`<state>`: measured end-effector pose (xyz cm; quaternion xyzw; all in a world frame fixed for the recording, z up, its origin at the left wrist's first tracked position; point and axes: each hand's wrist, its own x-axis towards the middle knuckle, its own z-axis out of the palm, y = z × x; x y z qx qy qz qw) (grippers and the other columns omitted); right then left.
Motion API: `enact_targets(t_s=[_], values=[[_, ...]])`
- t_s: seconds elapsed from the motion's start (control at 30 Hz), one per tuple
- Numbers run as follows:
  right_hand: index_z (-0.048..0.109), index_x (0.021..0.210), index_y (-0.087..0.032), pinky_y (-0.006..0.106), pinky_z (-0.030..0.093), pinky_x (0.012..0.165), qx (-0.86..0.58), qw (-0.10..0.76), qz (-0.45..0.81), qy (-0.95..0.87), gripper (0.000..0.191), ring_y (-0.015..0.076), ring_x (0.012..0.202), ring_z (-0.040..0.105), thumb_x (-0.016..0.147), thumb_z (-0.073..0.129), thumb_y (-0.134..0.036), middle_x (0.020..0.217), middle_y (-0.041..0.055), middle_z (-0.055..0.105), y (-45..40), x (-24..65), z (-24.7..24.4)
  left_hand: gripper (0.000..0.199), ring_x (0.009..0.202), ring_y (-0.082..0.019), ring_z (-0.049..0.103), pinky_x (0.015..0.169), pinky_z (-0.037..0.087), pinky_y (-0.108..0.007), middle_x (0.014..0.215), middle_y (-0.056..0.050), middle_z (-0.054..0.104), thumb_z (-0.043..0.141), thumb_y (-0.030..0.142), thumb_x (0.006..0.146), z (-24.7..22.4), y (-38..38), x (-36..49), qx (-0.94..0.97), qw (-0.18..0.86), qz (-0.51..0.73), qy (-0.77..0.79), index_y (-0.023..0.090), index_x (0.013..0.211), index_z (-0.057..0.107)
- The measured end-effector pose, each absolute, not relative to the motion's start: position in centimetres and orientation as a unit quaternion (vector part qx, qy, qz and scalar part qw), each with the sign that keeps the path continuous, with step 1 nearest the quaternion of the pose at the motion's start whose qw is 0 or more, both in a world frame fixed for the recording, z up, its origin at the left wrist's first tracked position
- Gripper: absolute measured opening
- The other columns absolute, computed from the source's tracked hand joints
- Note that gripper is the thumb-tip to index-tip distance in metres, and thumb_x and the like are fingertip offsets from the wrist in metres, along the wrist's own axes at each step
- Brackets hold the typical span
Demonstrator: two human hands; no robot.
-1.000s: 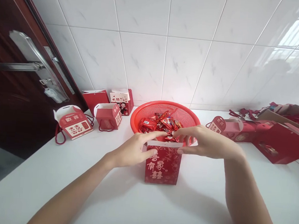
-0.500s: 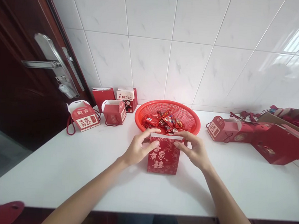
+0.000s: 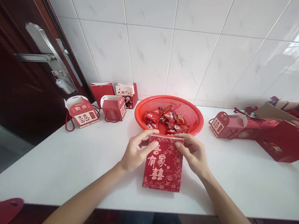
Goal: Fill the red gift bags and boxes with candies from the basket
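Observation:
Between my two hands is a red paper gift box (image 3: pixel 163 168) with white Chinese characters and a flower print, its printed face turned toward me. My left hand (image 3: pixel 139 149) pinches the top left corner, thumb on the front and fingers behind. At the top right corner my right hand (image 3: pixel 193 153) grips in the same way. A thin white edge shows along the box's top. Just behind it sits a red plastic basket (image 3: pixel 198 119) holding several wrapped candies (image 3: pixel 168 118); the box and fingertips cover part of its near rim.
Several red boxes stand at the back left, among them a handled box (image 3: pixel 83 112) with a cord and a white-and-red box (image 3: pixel 126 94). On the right are more red boxes (image 3: pixel 226 126), a large red one (image 3: pixel 284 141) and a cardboard carton (image 3: pixel 268 109). A tiled wall (image 3: pixel 148 56) closes the back.
The box's lower end has come toward me, so its front face now shows larger and tilted. Both hands keep hold of its top corners. The camera view has shifted slightly.

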<state>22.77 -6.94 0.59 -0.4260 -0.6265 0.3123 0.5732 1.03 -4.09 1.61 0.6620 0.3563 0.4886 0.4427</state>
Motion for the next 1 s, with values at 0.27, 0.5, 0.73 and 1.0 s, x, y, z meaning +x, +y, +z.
enact_targets(t_s=[0.27,0.5,0.73,1.0], values=[[0.078,0.106,-0.024,0.033,0.061,0.077,-0.428,0.560,0.288,-0.648,0.022,0.0212,0.089,0.074,0.094,0.068,-0.040,0.104,0.0065,0.079,-6.9,22.6,0.2,0.027,0.074,-0.018,0.071,0.072,0.059,-0.029,0.089,-0.005,0.077,0.074,0.032,0.086,1.1,-3.9,0.9,0.661,0.438,0.492,0.361,0.017,0.108,0.073],[0.079,0.105,-0.022,0.034,0.062,0.072,-0.433,0.539,0.247,-0.679,0.030,0.0221,0.084,0.075,0.093,0.068,-0.048,0.101,0.0083,0.080,-7.0,22.8,0.2,0.020,0.077,-0.020,0.074,0.074,0.062,-0.031,0.094,-0.007,0.080,0.073,0.034,0.086,0.3,-3.6,1.0,0.668,0.410,0.506,0.360,0.017,0.096,0.076],[0.078,0.102,-0.022,0.032,0.061,0.070,-0.438,0.560,0.245,-0.659,0.022,0.0199,0.081,0.073,0.095,0.066,-0.039,0.102,0.0071,0.080,-7.0,22.3,-0.1,0.019,0.076,-0.020,0.074,0.073,0.062,-0.031,0.090,-0.007,0.079,0.072,0.035,0.085,0.5,-3.5,0.8,0.683,0.402,0.499,0.351,0.017,0.090,0.076],[0.075,0.105,-0.022,0.032,0.060,0.070,-0.454,0.553,0.219,-0.664,0.019,0.0192,0.080,0.072,0.095,0.066,-0.035,0.103,0.0074,0.079,-7.2,22.1,-0.1,0.023,0.066,-0.014,0.065,0.064,0.054,-0.025,0.079,0.000,0.070,0.074,0.039,0.085,0.4,-3.7,1.1,0.653,0.443,0.496,0.362,0.019,0.095,0.070]])
